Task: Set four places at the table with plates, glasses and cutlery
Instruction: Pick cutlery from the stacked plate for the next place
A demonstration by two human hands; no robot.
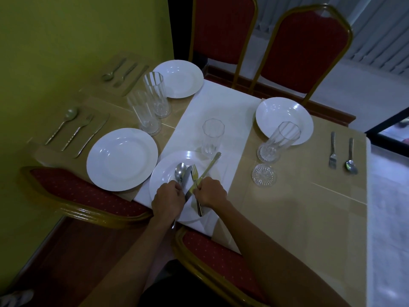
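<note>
A white plate (163, 173) sits at the near edge on a white runner (212, 103). Over it, my left hand (168, 197) is closed on a spoon (180, 171), with a knife (187, 177) lying right beside it. My right hand (210, 192) grips a fork (194, 173) and a second long piece of cutlery (212, 162) that points up to the right. A tall glass (212, 136) stands just beyond this plate. Other plates are at the left (121, 159), far left (178, 78) and right (284, 120).
Two glasses (155, 94) stand at the far left and one (278, 140) by the right plate, with a small glass coaster (264, 175) near it. A fork (332, 154) and spoon (350, 161) lie at the right. Cutlery sets (75, 129) lie along the green wall. Red chairs (305, 52) surround the table.
</note>
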